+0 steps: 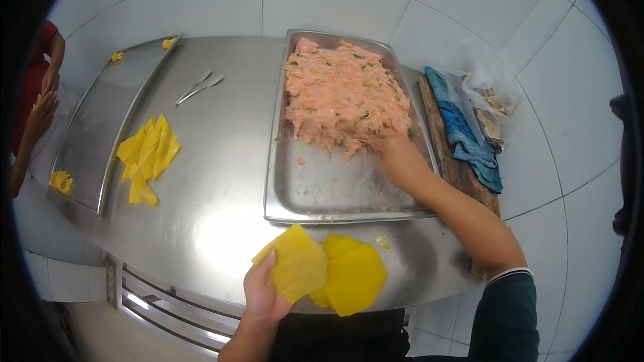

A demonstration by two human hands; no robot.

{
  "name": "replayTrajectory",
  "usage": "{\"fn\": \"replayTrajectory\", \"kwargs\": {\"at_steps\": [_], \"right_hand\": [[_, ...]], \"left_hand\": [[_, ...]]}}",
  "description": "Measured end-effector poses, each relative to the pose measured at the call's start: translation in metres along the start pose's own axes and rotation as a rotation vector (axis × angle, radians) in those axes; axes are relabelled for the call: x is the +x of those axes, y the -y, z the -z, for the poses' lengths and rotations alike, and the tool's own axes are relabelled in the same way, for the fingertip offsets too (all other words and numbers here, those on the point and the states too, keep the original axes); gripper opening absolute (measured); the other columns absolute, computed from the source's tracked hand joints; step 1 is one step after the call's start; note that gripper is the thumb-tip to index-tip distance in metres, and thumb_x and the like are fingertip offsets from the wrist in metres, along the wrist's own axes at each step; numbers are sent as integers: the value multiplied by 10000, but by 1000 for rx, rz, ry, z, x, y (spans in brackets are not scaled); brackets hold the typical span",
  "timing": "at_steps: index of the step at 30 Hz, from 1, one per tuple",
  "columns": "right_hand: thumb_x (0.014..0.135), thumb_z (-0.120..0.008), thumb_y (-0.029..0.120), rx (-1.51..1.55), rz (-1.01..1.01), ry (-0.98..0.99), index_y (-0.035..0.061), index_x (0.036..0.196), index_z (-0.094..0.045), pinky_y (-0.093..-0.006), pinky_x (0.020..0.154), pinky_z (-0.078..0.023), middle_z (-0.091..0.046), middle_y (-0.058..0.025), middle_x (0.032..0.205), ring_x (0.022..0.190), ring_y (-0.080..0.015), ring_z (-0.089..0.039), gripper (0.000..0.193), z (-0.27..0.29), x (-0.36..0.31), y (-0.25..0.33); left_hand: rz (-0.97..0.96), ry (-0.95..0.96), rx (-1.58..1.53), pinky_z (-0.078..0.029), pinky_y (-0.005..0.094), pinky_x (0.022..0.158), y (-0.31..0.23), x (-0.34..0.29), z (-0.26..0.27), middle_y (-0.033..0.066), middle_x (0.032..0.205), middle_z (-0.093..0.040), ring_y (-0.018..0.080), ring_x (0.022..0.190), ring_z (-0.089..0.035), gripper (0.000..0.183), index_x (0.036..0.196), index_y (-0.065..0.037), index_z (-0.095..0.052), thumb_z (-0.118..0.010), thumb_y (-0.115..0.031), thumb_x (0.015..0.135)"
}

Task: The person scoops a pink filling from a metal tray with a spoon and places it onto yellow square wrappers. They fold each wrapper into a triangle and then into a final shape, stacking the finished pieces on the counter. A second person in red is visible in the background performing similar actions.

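My left hand (263, 288) is closed on a yellow dough wrapper (295, 261), held at the table's near edge with the thumb over its edge. Beside it lies a stack of yellow wrappers (359, 278). My right hand (389, 154) reaches into a deep metal tray (335, 194), at the near edge of a pink minced filling (345, 87) with green flecks. Its fingers are curled against the filling; a thin thing seems to stick out there, but what they hold is too hidden to name.
On the steel table (221, 161), two small metal utensils (199, 88) and crumpled yellow wrappers (147, 154) lie left. A shallow tray (111, 121) holds a few yellow pieces; another person's hands (43, 110) are beyond it. A blue cloth (463, 134) lies on a wooden board (446, 154) right.
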State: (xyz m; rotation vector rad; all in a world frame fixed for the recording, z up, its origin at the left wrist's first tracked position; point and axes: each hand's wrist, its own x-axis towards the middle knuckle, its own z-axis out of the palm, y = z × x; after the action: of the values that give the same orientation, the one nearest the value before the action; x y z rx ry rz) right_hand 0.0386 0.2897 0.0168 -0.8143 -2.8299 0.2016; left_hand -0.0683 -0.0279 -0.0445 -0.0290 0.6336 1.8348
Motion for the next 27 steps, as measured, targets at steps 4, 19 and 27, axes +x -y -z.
{"fn": "replayTrajectory", "kwargs": {"at_steps": [4,19,27], "right_hand": [[853,-698,77,231,-25,193,-23,995,-761,-430,815,-537,-714,-223,925,926,-386,-692,185,11,-13,1],[793,-691,-6,385,279,-66,40,1243,-700,-362,660,-515,-630,-103,986,774,-262,-632,453,55,-148,110],[758,-701,-26,381,270,-326,24,1270,-696,-343,638,-517,-607,-103,960,727,-222,-601,515,0,-189,108]], "left_hand": [[3,-44,21,-438,505,1111,-3,-3,-3,223,1373,-571,371,1267,-576,507,1436,27,-443,-372,-328,1081],[-22,7,67,-403,490,1146,2,-22,-70,197,1434,-504,330,1332,-520,538,1470,20,-373,-334,-379,1112],[-22,-65,24,-396,483,1157,16,-25,-71,196,1405,-533,323,1321,-527,518,1446,0,-416,-315,-387,1117]]}}
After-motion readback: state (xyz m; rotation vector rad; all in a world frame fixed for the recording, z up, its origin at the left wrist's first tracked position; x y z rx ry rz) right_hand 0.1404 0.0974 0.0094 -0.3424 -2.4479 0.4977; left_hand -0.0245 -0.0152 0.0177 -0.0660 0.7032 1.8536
